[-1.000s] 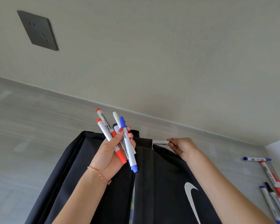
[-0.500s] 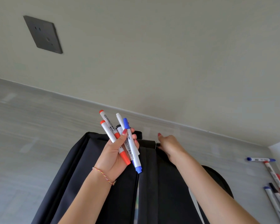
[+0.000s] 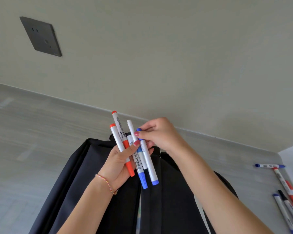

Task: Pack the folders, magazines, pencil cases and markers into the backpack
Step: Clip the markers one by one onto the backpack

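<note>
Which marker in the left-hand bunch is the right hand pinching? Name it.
The blue-capped white marker on the bunch's right edge. The right hand pinches its upper blue end; the left hand holds the red-capped ones untouched.

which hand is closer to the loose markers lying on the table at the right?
Right hand, though neither touches them. Both hands sit mid-frame above the backpack, holding a marker bundle; the loose markers lie far right.

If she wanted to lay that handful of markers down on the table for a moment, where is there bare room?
Bare grey table stretches left of the black backpack, out to the wall. A narrower strip lies between the backpack and the loose markers at the right edge. That right edge is crowded, and both hands meet above the backpack's top.
</note>
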